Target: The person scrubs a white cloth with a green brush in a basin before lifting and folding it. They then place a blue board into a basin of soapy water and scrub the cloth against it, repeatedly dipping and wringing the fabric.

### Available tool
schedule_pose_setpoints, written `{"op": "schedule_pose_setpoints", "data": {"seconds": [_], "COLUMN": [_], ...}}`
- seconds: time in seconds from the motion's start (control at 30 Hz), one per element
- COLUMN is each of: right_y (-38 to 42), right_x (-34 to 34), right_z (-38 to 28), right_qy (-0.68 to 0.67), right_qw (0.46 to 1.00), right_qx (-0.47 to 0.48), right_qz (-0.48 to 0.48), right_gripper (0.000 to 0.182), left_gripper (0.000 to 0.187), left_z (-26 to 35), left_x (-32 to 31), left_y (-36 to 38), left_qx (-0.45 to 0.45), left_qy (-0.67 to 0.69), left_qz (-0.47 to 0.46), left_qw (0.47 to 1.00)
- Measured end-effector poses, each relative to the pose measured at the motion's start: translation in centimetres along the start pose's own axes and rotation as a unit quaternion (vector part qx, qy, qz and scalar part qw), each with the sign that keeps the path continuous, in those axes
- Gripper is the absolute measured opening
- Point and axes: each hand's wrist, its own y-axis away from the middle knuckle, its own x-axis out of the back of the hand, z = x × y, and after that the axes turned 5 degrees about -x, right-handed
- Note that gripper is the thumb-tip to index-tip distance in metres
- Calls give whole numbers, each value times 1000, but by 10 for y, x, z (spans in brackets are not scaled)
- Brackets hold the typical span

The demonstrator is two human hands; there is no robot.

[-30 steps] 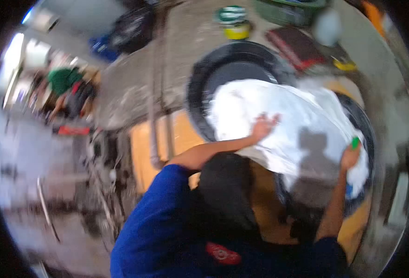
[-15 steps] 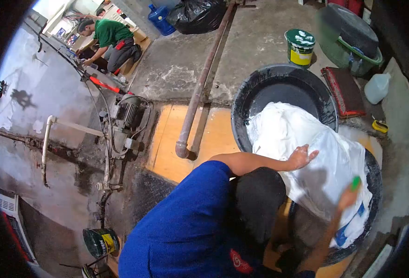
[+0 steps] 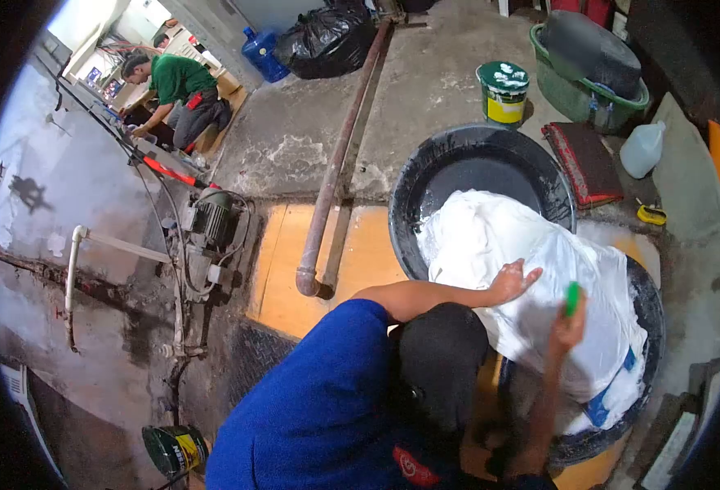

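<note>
The left arm [image 3: 409,300] comes in from the left, its forearm almost level across the bent knee [image 3: 442,355], and the left hand [image 3: 510,284] lies on the white cloth [image 3: 499,233] with its fingers slightly apart, holding nothing in a grip. The right arm [image 3: 546,408] reaches upward from the lower edge of the view, and the right hand [image 3: 570,328], slightly blurred, has its fingers closed around a small green object [image 3: 572,300] over the right part of the cloth; whether that object touches the cloth, I cannot tell. The cloth looks bulky and rumpled, bunched at its upper left end and smoother between the hands, with a shadow across it and a blue patch [image 3: 597,408] near its lower right end. It stretches over two dark basins, one end in the upper basin [image 3: 474,167] and the other in the lower basin [image 3: 656,314]. Beyond the upper basin stands a green and yellow bucket [image 3: 504,108]; to its right lie a dark mat with red edging [image 3: 582,162] and a pale jug [image 3: 642,153].
</note>
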Motion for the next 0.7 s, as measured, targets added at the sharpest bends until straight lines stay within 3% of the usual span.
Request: {"op": "schedule_pose_setpoints", "data": {"seconds": [0.03,0.07,0.13,0.17,0.2,0.23,0.27,0.3,0.33,0.37,0.4,0.43,0.47,0.5,0.6,0.7], "right_y": [3,-4,-7,-5,-4,1,5,8,5,-3,7,6,9,11,13,19], "right_x": [4,3,24,35,59,72,81,87,101,141,123,127,132,134,123,117], "right_z": [-39,-34,24,71,110,164,200,223,219,158,199,185,173,164,151,160], "right_qy": [10,-28,-63,-20,41,73,107,18,-86,-287,-501,-623,-667,-713,-765,-766], "right_qw": [999,998,992,987,968,971,961,981,968,877,774,715,688,654,619,630], "right_qx": [45,52,53,-128,-239,-226,-255,-178,-223,-383,-381,-309,-282,-252,-180,-126], "right_qz": [-1,34,98,91,64,33,13,71,73,43,68,75,49,18,13,-37], "right_gripper": [39,38,35,35,34,36,38,43,51,54,49,43,41,38,34,35], "left_gripper": [86,83,80,67,58,57,58,60,61,58,51,62,79,89,87,97], "left_z": [-1,-1,10,-21,-33,-44,-53,-63,-72,-72,-106,-97,-87,-38,-12,-2], "left_x": [4,6,9,-21,-19,-17,-17,-17,-18,-15,-28,-29,-30,-10,-1,6], "left_y": [-4,-6,2,-12,-13,-15,-20,-26,-31,-30,-46,-47,-46,-24,-9,-7], "left_qx": [4,6,37,-5,-125,-266,-302,-338,-374,-344,-419,-299,-173,-72,-82,-31], "left_qy": [-12,-21,-18,-118,-301,-454,-431,-407,-385,-434,-390,-249,-91,-22,-53,-24], "left_qz": [7,8,-28,62,-33,-78,-49,-20,9,-17,90,60,72,63,87,25], "left_qw": [1000,1000,999,991,945,847,849,848,844,832,815,919,978,995,991,999]}}
